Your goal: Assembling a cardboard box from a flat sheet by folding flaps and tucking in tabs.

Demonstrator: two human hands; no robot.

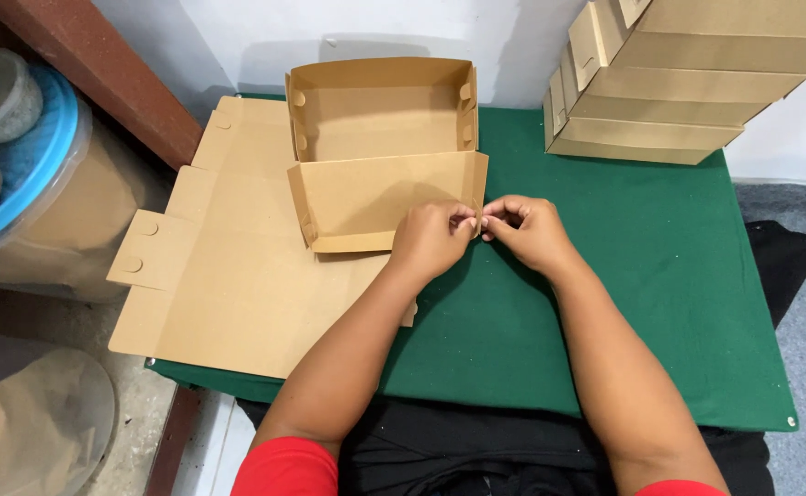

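A brown cardboard box (380, 129) stands half folded on the green table (660, 276), its tray part upright at the back and its lid flap (366, 197) lying toward me. My left hand (432, 237) and my right hand (524, 230) meet at the flap's right front corner. Both pinch the small corner tab there, fingertips touching. The tab itself is mostly hidden by my fingers.
A pile of flat unfolded cardboard blanks (228, 248) lies at the left of the table. A stack of finished folded boxes (669, 83) stands at the back right. A plastic tub with a blue lid (26, 165) stands off the table to the left.
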